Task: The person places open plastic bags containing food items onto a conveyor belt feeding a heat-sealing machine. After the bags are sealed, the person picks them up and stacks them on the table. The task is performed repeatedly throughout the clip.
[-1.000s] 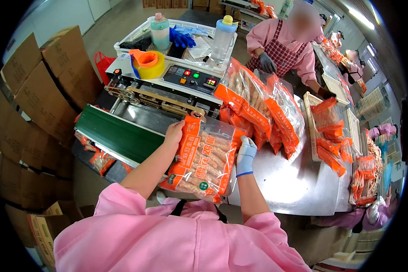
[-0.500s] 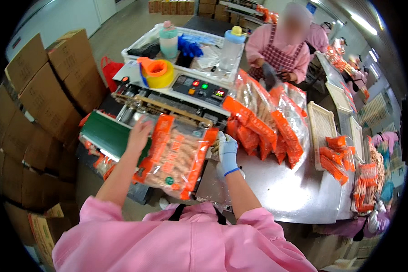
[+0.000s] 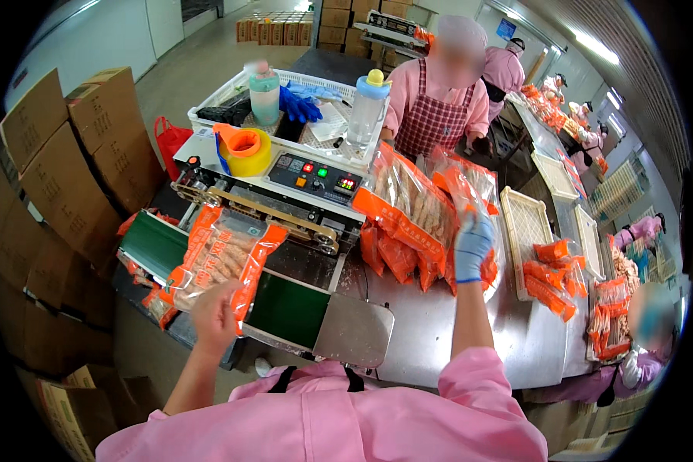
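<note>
A clear and orange plastic food bag (image 3: 222, 258), filled with pale, elongated pieces, lies on the green conveyor belt (image 3: 286, 309) of a sealing machine. Its upper edge runs along the machine's sealing rail (image 3: 258, 219). At the bag's lower edge is my bare left hand (image 3: 214, 314), fingers curled against the plastic. To the right, my right hand (image 3: 472, 246), in a pale blue and white glove, reaches into a group of similar filled bags (image 3: 412, 204). Its fingers are closed at the orange edge of one bag (image 3: 456, 189); the fingertips are partly hidden.
The machine's control panel (image 3: 314, 175) has lit buttons. Tape rolls (image 3: 248, 154) and a white crate (image 3: 200, 115) with bottles stand behind. A co-worker in a checked apron (image 3: 437, 115) faces me across the metal table (image 3: 416, 331). Cardboard boxes (image 3: 77, 185) line the left.
The bag has moved left along the machine. My right hand has left it and reached right to the grouped bags. My left hand has shifted to the bag's lower edge. The co-worker stands more upright.
</note>
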{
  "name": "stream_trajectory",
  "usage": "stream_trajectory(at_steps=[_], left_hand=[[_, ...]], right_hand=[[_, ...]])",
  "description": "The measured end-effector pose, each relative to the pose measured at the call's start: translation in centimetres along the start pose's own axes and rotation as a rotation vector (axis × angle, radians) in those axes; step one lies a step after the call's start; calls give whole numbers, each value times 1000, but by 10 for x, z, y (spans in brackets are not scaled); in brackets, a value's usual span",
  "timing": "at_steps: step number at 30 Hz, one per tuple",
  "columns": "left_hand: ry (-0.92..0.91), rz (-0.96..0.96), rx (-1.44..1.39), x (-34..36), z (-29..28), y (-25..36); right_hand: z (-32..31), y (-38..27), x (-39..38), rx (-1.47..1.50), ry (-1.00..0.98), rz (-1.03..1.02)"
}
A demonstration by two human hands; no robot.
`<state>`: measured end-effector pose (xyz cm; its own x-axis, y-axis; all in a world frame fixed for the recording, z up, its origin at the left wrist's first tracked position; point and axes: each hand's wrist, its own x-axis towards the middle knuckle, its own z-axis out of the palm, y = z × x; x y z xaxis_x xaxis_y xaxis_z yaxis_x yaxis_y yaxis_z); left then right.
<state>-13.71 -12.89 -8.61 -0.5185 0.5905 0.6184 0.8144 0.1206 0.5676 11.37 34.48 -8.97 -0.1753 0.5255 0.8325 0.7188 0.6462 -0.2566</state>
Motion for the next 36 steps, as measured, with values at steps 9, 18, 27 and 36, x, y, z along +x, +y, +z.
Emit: stream_trajectory(at_steps=[9, 18, 27, 36], left_hand=[[-102, -37, -466, 79, 62, 96], [-345, -323, -1204, 51, 100, 61], [-63, -637, -1366, 23, 109, 54], [-183, -1212, -1386, 38, 151, 67]], right_hand=[[-189, -90, 44, 553, 322, 286], [-169, -159, -104, 1161, 55, 383], [-192, -160, -129, 785, -117, 593], [-167, -127, -120, 596, -118, 930]])
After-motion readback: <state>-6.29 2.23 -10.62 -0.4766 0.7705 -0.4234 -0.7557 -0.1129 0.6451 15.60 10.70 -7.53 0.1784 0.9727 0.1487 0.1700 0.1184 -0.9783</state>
